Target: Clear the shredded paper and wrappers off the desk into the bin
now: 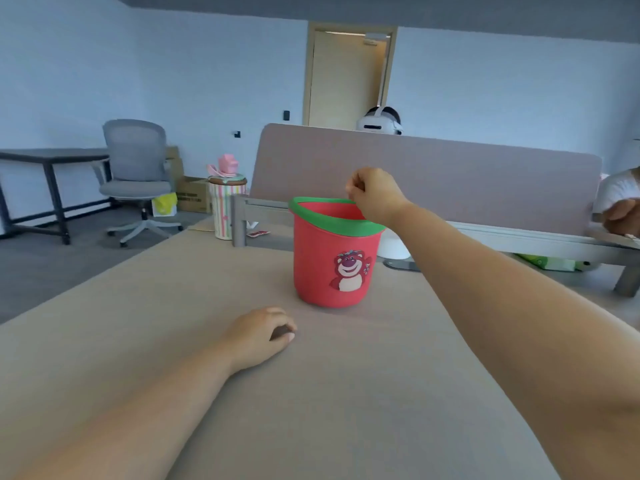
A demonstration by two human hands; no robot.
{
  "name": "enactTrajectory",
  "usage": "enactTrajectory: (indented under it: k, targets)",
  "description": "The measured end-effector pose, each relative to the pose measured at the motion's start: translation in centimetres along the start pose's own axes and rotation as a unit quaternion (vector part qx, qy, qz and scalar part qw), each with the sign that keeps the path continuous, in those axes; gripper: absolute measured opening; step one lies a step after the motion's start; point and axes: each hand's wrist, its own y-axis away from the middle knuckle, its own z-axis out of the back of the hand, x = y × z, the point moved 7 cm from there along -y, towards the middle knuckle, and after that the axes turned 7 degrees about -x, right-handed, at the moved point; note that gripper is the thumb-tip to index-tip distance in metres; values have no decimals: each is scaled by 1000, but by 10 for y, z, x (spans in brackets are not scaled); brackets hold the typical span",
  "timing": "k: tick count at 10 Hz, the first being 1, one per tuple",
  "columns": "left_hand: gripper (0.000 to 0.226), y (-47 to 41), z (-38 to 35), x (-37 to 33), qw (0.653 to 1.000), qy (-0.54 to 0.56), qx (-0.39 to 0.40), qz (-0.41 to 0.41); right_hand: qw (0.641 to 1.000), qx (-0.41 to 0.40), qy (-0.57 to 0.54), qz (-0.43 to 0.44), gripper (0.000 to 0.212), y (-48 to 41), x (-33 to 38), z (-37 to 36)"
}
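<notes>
A red bin (332, 271) with a green rim and a bear sticker stands upright in the middle of the beige desk (346, 393). My right hand (375, 199) hovers over the bin's opening at its right rim. Its fingers are curled downward and nothing shows in them. My left hand (259, 336) rests on the desk in front of the bin, to its left. Its fingers curl over a small dark brown wrapper (280, 332), of which only a bit shows. The inside of the bin is hidden.
A mauve divider panel (433, 174) runs along the desk's far edge; a person in a white headset sits behind it. Another person's arm (620, 213) is at the right edge. A grey office chair (138, 178), a striped stool and boxes stand on the floor at the left.
</notes>
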Motion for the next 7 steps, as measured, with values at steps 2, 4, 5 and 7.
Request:
enactTrajectory:
  k: [2,4,5,7]
  targets:
    - [22,0,1,16,998,37,-35,40,999,17,24,-27,23,-8,-11,-16]
    - [21,1,0,19,996,70,-35,53,998,7,41,-37,31,-10,-16,-13]
    - [20,1,-1,20,995,76,-26,60,998,7,50,-27,22,-6,-17,-15]
    - [27,-1,1,13,999,28,-10,45,998,7,54,12,55,20,-22,-12]
